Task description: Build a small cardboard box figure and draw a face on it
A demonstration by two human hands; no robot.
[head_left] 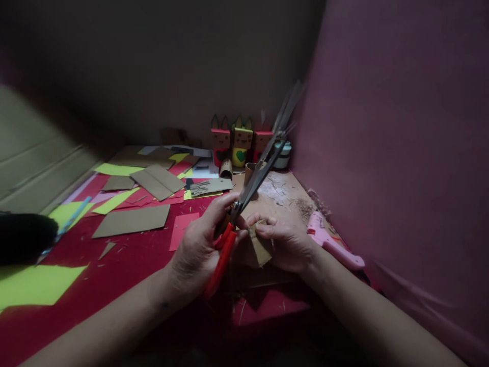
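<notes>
My left hand [200,244] is closed around a pair of scissors [227,253] with red handles, the blades pointing up and away to the right. Pinched in my right hand [288,239] is a small piece of brown cardboard [262,244], narrow at the top and wider below. The left fingertips come close to the cardboard's upper left edge; whether they touch it I cannot tell. The blades are slightly blurred and stand clear of the piece. Beneath both hands lies a brown board [273,186] on the red tabletop.
Several cardboard sheets [132,220] and coloured papers [42,285] cover the left side. Box-headed figures [240,148] with pointed ears stand at the back, beside a pale blue jar [283,154]. A pink glue gun [334,243] lies right, near a pink cloth [397,153].
</notes>
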